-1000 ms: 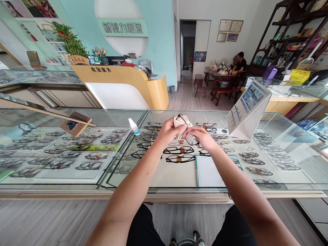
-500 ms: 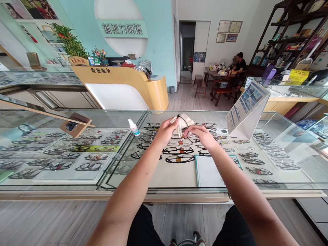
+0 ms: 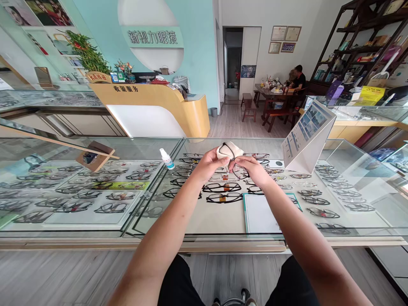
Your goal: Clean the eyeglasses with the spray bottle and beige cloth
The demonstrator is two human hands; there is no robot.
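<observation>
Above the glass counter, my left hand (image 3: 211, 163) pinches a cream cleaning cloth (image 3: 235, 148) with a scalloped edge, folded against a pair of dark-framed eyeglasses (image 3: 241, 173). My right hand (image 3: 248, 166) is closed on the eyeglasses' frame, its thumb and fingers close to the left thumb. One dark temple arm curves over the cloth, and a lens hangs below the right fingers. The cloth hides part of the frame. Left of my hands, a white spray bottle (image 3: 166, 159) with a blue label stands on the glass.
Under the glass counter top (image 3: 197, 221) lie rows of eyeglasses (image 3: 221, 187). A folded display card (image 3: 307, 136) stands at the right, a wooden stand (image 3: 95, 155) at the left. A white sheet (image 3: 261, 214) lies near the front. A person (image 3: 298, 80) sits at the far table.
My left hand has shifted slightly right, its thumb now meeting the right fingers. The cloth has moved right and is bunched around the eyeglasses. The right hand stays in nearly the same place.
</observation>
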